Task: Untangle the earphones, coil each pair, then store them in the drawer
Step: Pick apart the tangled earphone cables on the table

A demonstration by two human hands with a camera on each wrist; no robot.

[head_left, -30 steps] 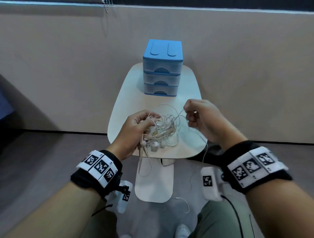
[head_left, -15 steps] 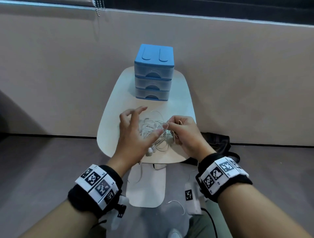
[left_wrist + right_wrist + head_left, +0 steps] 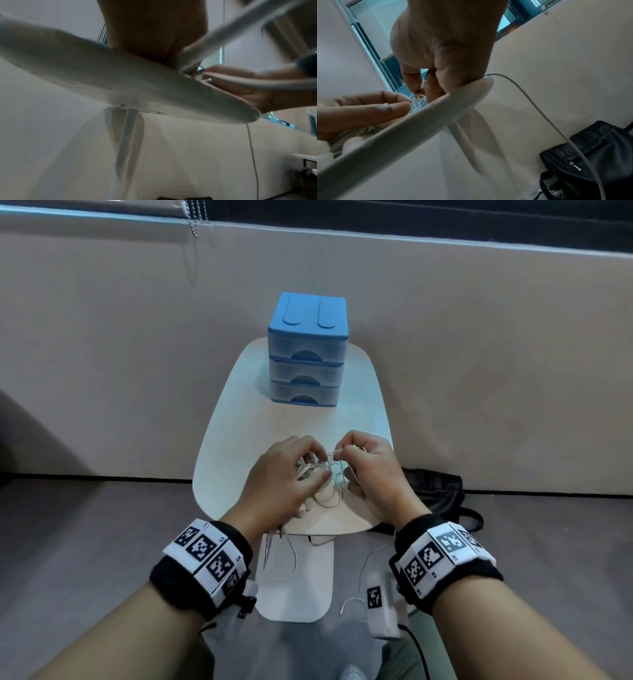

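A tangle of white earphones (image 3: 326,478) lies near the front edge of the small white table (image 3: 239,446). My left hand (image 3: 317,463) covers its left side, fingers curled down onto the cords. My right hand (image 3: 337,455) pinches one cord between thumb and forefinger, as the right wrist view shows (image 3: 422,86), with the left hand's fingertips (image 3: 402,105) close by. Cord loops (image 3: 281,559) hang off the table's front. The blue three-drawer unit (image 3: 307,354) stands at the table's far end, all drawers shut.
A black bag (image 3: 435,487) lies on the floor to the right of the table, against the wall. One loose cord (image 3: 539,108) hangs from the table edge by my right hand. The table's pedestal base (image 3: 298,587) is between my knees.
The left hand, fingers spread half a second ago, has curled down onto the tangle. The right hand came in from the right and now pinches a cord beside it.
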